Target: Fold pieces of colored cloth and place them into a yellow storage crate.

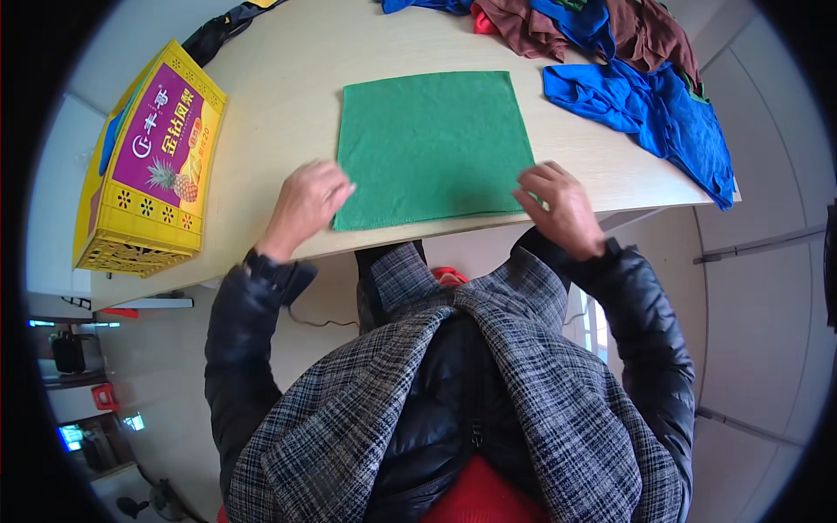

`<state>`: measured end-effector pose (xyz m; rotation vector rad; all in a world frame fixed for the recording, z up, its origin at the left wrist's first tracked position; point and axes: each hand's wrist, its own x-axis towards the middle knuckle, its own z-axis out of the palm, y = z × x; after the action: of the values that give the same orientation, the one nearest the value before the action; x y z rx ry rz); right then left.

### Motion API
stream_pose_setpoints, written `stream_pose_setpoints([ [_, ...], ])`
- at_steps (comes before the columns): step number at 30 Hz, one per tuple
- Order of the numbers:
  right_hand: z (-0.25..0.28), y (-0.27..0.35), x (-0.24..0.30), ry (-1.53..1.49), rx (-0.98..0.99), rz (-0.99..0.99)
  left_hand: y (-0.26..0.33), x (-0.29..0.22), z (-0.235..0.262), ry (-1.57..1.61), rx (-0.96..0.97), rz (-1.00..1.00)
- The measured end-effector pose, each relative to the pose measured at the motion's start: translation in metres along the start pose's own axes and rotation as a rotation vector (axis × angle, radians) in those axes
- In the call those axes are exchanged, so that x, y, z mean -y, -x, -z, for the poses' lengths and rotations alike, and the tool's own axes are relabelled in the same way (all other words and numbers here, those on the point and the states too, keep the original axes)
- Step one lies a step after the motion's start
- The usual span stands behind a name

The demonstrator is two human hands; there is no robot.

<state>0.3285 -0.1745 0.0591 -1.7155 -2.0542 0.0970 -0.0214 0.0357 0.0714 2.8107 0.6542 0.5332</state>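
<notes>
A green square cloth [433, 146] lies flat on the pale wooden table [279, 113] in front of me. My left hand [305, 205] rests at the cloth's near left corner, fingers curled onto its edge. At the near right corner sits my right hand [561, 207], its fingers touching the cloth's edge. Whether either hand pinches the fabric or only presses on it is unclear.
A yellow plastic crate [144, 170] with a purple fruit-printed panel stands at the table's left end. Blue cloths [645, 113] and brown and red ones [540, 26] are heaped at the far right. The table's near edge runs just below my hands.
</notes>
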Motion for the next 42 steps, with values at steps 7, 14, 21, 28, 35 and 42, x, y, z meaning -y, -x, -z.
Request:
stream_pose_setpoints([
  [7,-0.089,-0.054,0.041,0.205,-0.088,-0.037,-0.14,0.025,-0.087,-0.177,0.058,-0.208],
  [14,-0.09,-0.019,0.038,0.195,0.074,-0.038,-0.196,0.055,-0.145,-0.311,0.286,0.159],
  [21,-0.094,-0.017,0.03,0.172,0.062,-0.07,-0.23,0.028,-0.148,-0.297,0.213,0.032],
  [28,-0.088,-0.017,0.033,0.143,0.071,-0.061,-0.239,0.017,-0.168,-0.231,0.283,0.038],
  [35,-0.049,0.008,-0.012,0.145,-0.001,-0.16,-0.147,0.012,-0.09,-0.04,0.238,-0.052],
  [42,-0.032,0.019,-0.032,0.179,0.085,-0.012,0.031,-0.014,-0.047,-0.087,0.313,0.048],
])
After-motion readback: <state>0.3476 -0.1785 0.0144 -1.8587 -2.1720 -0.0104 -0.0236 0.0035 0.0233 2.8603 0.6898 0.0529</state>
